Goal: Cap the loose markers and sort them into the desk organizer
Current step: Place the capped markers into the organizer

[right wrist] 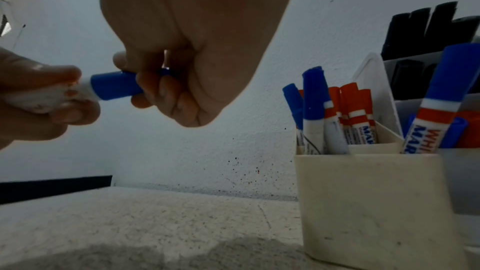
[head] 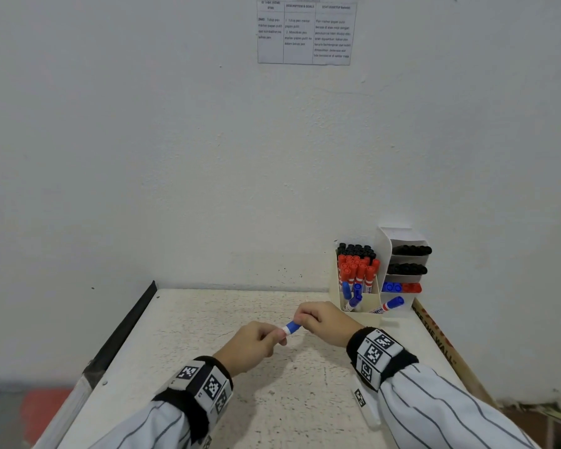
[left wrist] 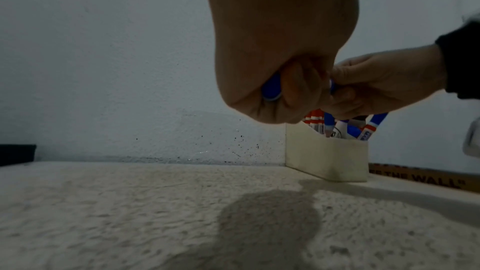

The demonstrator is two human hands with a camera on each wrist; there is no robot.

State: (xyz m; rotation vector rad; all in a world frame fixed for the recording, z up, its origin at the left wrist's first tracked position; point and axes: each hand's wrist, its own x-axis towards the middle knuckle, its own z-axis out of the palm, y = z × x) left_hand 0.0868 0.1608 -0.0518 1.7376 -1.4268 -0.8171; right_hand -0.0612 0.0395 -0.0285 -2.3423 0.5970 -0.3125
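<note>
Both hands hold one blue whiteboard marker above the middle of the table. My left hand grips the white barrel; its blue rear end shows under the curled fingers. My right hand pinches the blue cap, which sits against the barrel's end. The cream desk organizer stands at the back right, holding black, red and blue markers upright.
Beside the organizer a white tiered holder keeps black, blue and red markers lying flat. A capped blue marker leans at its front. A printed sheet hangs on the wall. A lettered cardboard strip runs along the table's right edge.
</note>
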